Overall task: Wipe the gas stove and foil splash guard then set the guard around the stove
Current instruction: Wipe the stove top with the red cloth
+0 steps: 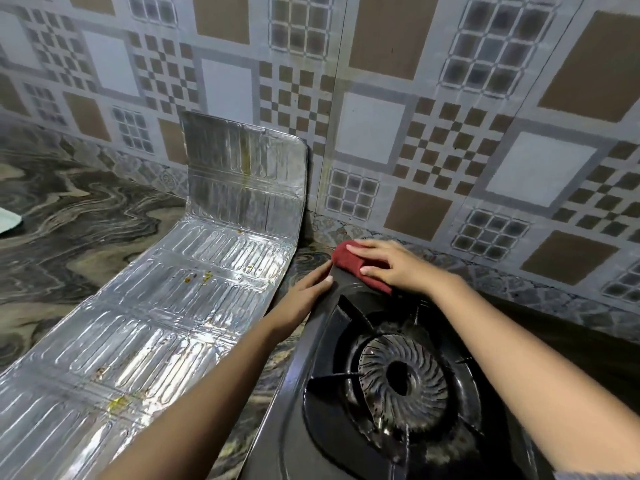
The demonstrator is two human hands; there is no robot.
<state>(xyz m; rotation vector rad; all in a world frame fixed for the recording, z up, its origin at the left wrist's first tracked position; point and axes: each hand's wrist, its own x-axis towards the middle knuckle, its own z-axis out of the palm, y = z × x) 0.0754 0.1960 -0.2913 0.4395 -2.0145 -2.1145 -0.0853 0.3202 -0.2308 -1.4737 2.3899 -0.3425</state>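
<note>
A swirled marble counter meets a checkered tile wall. One ribbed foil guard lies flat beside one black stove, its far end bent upright. The right hand presses one red cloth flat-fingered on the stove's far corner. The left hand rests straight-fingered along the stove's edge.

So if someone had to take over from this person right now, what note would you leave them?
Right hand: flat on the red cloth, pressing it on the stove's far left corner.
Left hand: flat against the stove's left edge, holding nothing.
Foil splash guard: lying on the counter left of the stove, far end bent up against the tiled wall, stains showing.
Done: stove wiping under way.
Left: finish the stove, wipe the guard, stand it around the stove.
</note>
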